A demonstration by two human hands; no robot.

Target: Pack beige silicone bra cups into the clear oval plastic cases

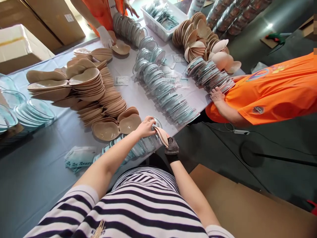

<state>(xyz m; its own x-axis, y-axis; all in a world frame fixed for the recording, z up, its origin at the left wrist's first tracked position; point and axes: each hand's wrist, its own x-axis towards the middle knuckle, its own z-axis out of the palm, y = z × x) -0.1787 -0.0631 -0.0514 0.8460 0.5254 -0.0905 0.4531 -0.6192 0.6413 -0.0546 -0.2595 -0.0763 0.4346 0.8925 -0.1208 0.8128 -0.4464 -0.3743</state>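
Observation:
My bare left hand [148,127] is closed, its fingertips curled at the edge of a clear round plastic case [158,123]. My right hand [171,147], in a dark patterned glove, grips a folded beige stick-on bra [162,136], its cups pressed together. The bra's far tip meets my left fingers at the case; whether it lies inside I cannot tell. Just left of my hands sits a stack of beige stick-on bras [106,130]. Beneath my left forearm stand several clear-and-teal packages [138,148] in a row.
A long row of clear cases [163,89] crosses the white table. Printed pouches [80,158] lie at its near edge. Opposite, a gloved co-worker's hand [106,37] touches a bra. Another co-worker's hand [217,96] rests by packed cases [210,74]. A white basket [160,28] stands behind.

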